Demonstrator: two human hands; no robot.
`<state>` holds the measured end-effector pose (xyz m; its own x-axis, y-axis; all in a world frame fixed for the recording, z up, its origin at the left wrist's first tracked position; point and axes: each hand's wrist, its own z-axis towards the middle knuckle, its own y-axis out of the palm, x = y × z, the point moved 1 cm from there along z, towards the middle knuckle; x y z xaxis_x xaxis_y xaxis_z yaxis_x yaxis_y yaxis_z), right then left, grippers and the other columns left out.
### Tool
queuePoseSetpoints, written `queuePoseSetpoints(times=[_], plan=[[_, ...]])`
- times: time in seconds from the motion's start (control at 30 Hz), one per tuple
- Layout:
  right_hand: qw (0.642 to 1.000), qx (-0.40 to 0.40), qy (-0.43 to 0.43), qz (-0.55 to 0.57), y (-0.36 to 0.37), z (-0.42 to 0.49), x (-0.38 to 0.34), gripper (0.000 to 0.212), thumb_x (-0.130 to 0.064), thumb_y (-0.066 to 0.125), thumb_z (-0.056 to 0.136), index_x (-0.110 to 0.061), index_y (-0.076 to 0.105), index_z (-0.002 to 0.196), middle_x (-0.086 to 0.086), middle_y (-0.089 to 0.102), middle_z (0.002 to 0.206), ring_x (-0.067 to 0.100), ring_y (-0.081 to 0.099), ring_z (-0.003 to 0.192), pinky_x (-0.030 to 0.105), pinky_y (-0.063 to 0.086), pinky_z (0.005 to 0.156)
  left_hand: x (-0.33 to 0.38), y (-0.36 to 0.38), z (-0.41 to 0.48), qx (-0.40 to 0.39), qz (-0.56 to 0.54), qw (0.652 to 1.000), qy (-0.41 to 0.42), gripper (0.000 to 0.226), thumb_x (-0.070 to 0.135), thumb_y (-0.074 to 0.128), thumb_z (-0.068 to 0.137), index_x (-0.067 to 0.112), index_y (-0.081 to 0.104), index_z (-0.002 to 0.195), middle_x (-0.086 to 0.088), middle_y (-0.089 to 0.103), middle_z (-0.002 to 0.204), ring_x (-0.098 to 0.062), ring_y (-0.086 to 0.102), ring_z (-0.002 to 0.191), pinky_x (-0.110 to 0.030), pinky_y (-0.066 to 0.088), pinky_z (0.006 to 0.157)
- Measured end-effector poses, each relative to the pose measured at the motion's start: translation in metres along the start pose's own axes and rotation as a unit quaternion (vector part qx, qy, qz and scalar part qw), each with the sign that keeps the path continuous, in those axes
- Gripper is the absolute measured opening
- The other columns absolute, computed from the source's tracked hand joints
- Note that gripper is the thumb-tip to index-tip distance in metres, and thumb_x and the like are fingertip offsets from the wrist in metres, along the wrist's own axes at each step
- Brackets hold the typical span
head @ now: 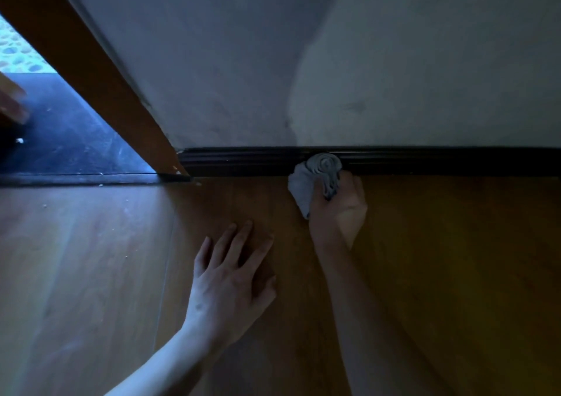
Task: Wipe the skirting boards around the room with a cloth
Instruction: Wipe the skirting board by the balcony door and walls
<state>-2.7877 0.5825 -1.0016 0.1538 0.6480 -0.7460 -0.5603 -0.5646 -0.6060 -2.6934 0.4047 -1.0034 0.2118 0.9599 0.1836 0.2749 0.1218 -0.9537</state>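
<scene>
Wiping in hand: our right hand [338, 201] grips the cloth [315, 177] against the skirting board [425, 160] at centre frame, left hand [230, 277] flat on the floor [91, 259]; next, we judge, a slide along the board.

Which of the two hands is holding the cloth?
The right hand, gripping the cloth against the skirting board; the left hand lies flat on the floor.

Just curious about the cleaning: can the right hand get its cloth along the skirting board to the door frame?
Probably yes. The right hand holds the cloth on the skirting board, and nothing stands along the board between it and the door frame.
</scene>
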Motion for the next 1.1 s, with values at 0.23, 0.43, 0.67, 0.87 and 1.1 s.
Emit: queuePoseSetpoints(times=[0.23,0.43,0.67,0.87,1.1], plan=[[0.991,0.106,0.075,-0.044,-0.039,0.033,0.039,0.015,-0.009,0.065,0.089,0.004,0.063,0.095,0.022,0.061,0.095,0.031,0.057,0.086,0.015,0.026,0.066,0.013,0.001,0.009,-0.003,-0.01,0.999,0.051,0.068,0.068,0.023,0.093,0.045,0.021,0.157,0.007,0.007,0.168,-0.016,0.002,0.155,-0.049,0.005,0.125],[0.998,0.033,-0.002,-0.047,-0.039,0.033,0.038,0.013,-0.009,0.065,0.09,0.002,0.066,0.098,0.017,0.062,0.098,0.024,0.057,0.087,0.02,0.039,0.071,0.022,0.007,0.014,0.012,-0.017,0.999,0.043,0.066,0.066,0.032,0.092,0.04,0.038,0.153,0.001,0.026,0.165,-0.023,0.02,0.153,-0.059,0.019,0.12],[0.999,0.033,0.005,-0.029,-0.031,0.028,0.034,0.013,-0.01,0.065,0.089,0.0,0.066,0.097,0.016,0.062,0.097,0.024,0.057,0.087,0.024,0.042,0.071,0.022,0.009,0.014,0.008,-0.003,0.999,0.039,0.066,0.068,0.029,0.093,0.044,0.031,0.154,0.005,0.018,0.167,-0.02,0.013,0.154,-0.055,0.014,0.122],[0.996,0.076,0.044,-0.017,-0.027,0.025,0.032,0.008,-0.009,0.067,0.088,-0.002,0.064,0.089,0.015,0.06,0.092,0.022,0.055,0.081,0.029,0.045,0.067,0.021,0.01,0.014,0.014,0.002,0.999,0.045,0.066,0.068,0.027,0.093,0.044,0.029,0.155,0.004,0.018,0.167,-0.02,0.01,0.155,-0.055,0.012,0.122],[0.995,-0.051,-0.087,-0.023,-0.012,0.018,0.012,0.013,-0.012,0.067,0.087,-0.001,0.065,0.093,0.015,0.061,0.093,0.025,0.058,0.08,0.026,0.04,0.063,0.02,0.011,0.014,0.015,0.007,0.999,0.045,0.065,0.067,0.029,0.093,0.044,0.032,0.154,0.003,0.021,0.166,-0.021,0.016,0.154,-0.057,0.016,0.121]])
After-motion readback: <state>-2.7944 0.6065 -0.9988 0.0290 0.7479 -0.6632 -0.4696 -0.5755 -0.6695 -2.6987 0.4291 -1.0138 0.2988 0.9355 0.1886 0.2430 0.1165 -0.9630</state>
